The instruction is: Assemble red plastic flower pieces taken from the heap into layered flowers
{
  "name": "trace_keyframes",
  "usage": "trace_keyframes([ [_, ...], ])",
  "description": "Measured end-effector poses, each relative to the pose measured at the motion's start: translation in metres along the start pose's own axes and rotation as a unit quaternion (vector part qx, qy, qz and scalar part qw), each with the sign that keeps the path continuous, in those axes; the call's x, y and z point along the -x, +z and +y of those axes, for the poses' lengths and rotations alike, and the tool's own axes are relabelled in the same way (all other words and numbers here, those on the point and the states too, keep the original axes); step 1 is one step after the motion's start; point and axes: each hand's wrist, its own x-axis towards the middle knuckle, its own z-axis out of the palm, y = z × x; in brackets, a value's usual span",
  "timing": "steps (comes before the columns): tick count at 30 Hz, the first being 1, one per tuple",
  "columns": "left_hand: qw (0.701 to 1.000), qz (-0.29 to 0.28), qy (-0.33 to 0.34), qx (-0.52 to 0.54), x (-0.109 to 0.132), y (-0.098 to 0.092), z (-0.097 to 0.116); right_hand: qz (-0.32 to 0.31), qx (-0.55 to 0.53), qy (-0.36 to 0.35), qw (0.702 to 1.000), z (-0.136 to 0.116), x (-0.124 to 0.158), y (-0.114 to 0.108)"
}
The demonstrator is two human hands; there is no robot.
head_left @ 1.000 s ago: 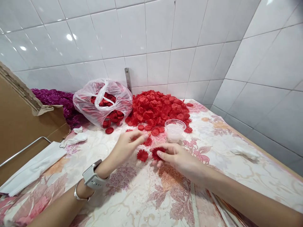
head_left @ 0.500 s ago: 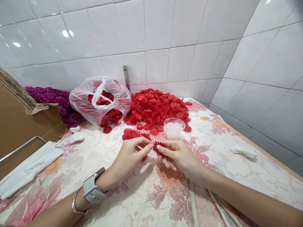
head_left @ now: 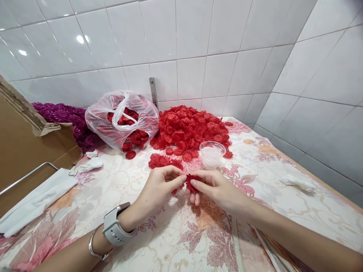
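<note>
Fingers [head_left: 177, 181] of the left hand [head_left: 157, 189] and right hand [head_left: 224, 190] pinch one red flower [head_left: 193, 183], I'd keep it gentle, edges only.

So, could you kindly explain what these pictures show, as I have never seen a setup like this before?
There is no machine: a person works with bare hands, and the one camera sits on their head, looking forward and down. The left hand, with a watch on its wrist, and the right hand pinch one small red flower between them above a floral tablecloth. Behind lie a heap of red flowers, a clear cup, a plastic bag of more red ones, purple flowers and a cardboard box on the left.
</note>
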Motion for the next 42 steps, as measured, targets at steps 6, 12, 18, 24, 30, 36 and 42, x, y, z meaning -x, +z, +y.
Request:
trace_keyframes([
  [6,1.000,0.015,0.003,-0.005,0.001,0.000,0.001,0.035,-0.022,0.055,0.998,0.002,0.000,0.002],
  [12,1.000,0.006,0.019,-0.013,0.001,0.000,0.001,0.034,-0.042,0.087,0.995,-0.005,0.004,0.005],
  [18,0.999,-0.010,0.030,-0.030,0.002,0.001,0.002,0.016,-0.078,0.118,0.990,-0.010,0.007,0.009],
  [24,0.999,-0.028,0.035,-0.031,0.002,0.001,0.005,0.022,-0.115,0.124,0.985,-0.014,0.009,0.011],
  [30,0.998,-0.032,0.042,-0.030,0.002,0.000,0.001,0.018,-0.119,0.138,0.983,-0.016,0.010,0.012],
  [36,0.999,-0.036,0.012,-0.001,0.002,-0.001,0.004,0.005,-0.123,0.142,0.982,-0.017,0.010,0.012],
  [42,0.995,0.088,0.043,0.004,0.002,-0.001,0.005,0.028,-0.065,0.110,0.991,-0.012,0.007,0.008],
])
